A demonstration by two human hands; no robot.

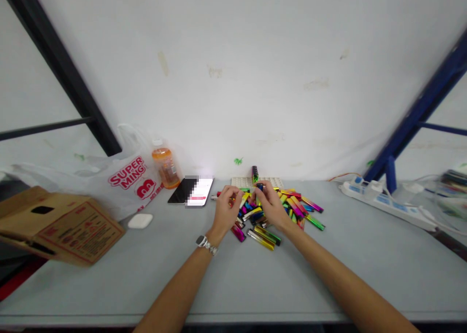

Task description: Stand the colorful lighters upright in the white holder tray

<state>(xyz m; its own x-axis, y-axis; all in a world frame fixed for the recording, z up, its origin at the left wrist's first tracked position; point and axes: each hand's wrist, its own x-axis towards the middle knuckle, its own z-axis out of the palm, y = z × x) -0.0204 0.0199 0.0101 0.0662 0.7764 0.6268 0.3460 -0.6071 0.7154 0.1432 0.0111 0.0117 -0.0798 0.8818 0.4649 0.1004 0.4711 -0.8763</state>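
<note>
Over the pile of lighters (292,211), far middle of the table (219,279), right hand (272,207) pinches a dark lighter (260,187); left hand (225,211) curls close beside it, grip unclear.

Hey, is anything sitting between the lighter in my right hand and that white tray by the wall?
Nothing visible. The right hand holds its lighter right at the front edge of the white tray; one upright lighter stands in the tray just behind it.
</note>
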